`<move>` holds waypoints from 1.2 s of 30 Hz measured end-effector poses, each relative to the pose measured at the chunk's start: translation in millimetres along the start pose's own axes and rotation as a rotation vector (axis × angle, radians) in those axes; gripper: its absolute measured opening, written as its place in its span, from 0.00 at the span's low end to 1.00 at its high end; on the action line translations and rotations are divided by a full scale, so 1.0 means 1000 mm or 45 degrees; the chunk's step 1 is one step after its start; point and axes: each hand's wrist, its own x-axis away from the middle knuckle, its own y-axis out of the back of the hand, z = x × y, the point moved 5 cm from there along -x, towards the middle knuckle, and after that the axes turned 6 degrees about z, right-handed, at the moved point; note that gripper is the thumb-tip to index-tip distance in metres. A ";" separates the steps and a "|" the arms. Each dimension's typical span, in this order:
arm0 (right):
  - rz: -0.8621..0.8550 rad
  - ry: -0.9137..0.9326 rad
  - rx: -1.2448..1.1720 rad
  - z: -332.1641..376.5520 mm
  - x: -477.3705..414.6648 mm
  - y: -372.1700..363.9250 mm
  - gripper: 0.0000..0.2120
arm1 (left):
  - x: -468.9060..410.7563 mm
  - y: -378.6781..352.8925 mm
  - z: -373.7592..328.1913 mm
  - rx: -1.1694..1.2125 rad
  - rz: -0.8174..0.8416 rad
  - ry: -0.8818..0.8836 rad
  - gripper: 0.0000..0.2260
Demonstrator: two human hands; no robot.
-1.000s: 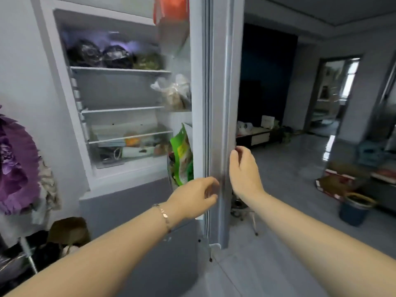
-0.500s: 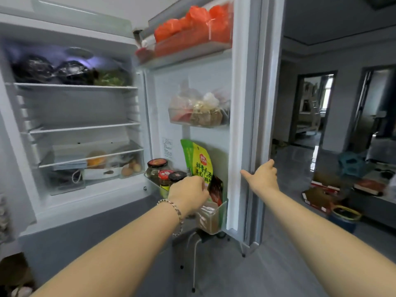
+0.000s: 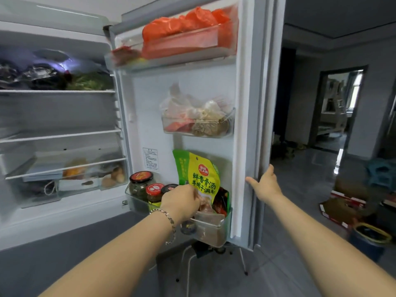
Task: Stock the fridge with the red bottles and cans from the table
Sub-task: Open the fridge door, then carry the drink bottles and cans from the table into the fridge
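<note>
Standing open, the fridge (image 3: 64, 222) fills the frame from 9 to 12 o'clock. Its door (image 3: 147, 116) is swung out toward 1 o'clock, inner side to the camera.

Left hand (image 3: 181, 202): enters from 7 o'clock and sits at the door's bottom bin (image 3: 211, 232). The back of the hand faces the camera, fingers curled in together. The knuckles overlap the lower part of a yellow-green pouch (image 3: 199, 174) standing in that bin. The fingertips are hidden, so I cannot tell whether they pinch the pouch, touch it or hold nothing. A bracelet (image 3: 169, 219) is on the wrist. At the hand's 9 o'clock, in the same bin, are a big jar (image 3: 140, 184) and a small jar (image 3: 154, 194), both red-lidded. A dark lid (image 3: 169, 187) is partly behind the knuckles.

Right hand (image 3: 266, 186): enters from 5 o'clock and is set on the door's free edge. The thumb (image 3: 250, 181) is spread wide, pointing to 9 o'clock and lying on the white seal. The fingers (image 3: 270, 170) are straight and close together, pointing to 12 o'clock along the outer edge.

Door, at 12 o'clock from the pouch: a middle bin (image 3: 197, 131) with clear bags of food, and above it a top bin (image 3: 182, 42) with orange-red bags (image 3: 182, 24).

Interior: the top shelf holds dark bags (image 3: 42, 76), with greens (image 3: 90, 81) at their 3 o'clock. The lower shelves hold blurred items.

Room at 3 o'clock: a doorway (image 3: 340, 103), with a blue bucket (image 3: 370, 239) nearer 4 o'clock.
</note>
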 end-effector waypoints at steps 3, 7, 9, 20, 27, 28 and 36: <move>0.006 0.020 -0.013 -0.003 -0.007 0.003 0.41 | -0.008 -0.003 -0.009 -0.013 0.016 -0.019 0.08; 0.027 -0.010 0.049 -0.010 0.003 0.002 0.42 | -0.009 -0.003 -0.020 -0.035 0.021 -0.074 0.11; 0.106 -0.098 0.215 -0.022 0.012 0.000 0.39 | -0.010 -0.005 -0.026 -0.043 0.039 -0.096 0.10; 0.186 -0.442 0.888 -0.108 0.140 0.073 0.14 | 0.042 -0.063 -0.149 -0.202 0.298 -0.682 0.11; -0.073 -0.835 0.933 -0.177 0.312 0.163 0.13 | 0.164 -0.126 -0.290 -0.200 0.488 -1.206 0.12; -0.113 -0.899 0.926 -0.186 0.339 0.178 0.13 | 0.189 -0.134 -0.310 -0.211 0.517 -1.283 0.12; -0.500 -1.371 0.690 -0.265 0.577 0.305 0.15 | 0.419 -0.187 -0.461 -0.176 0.681 -1.868 0.11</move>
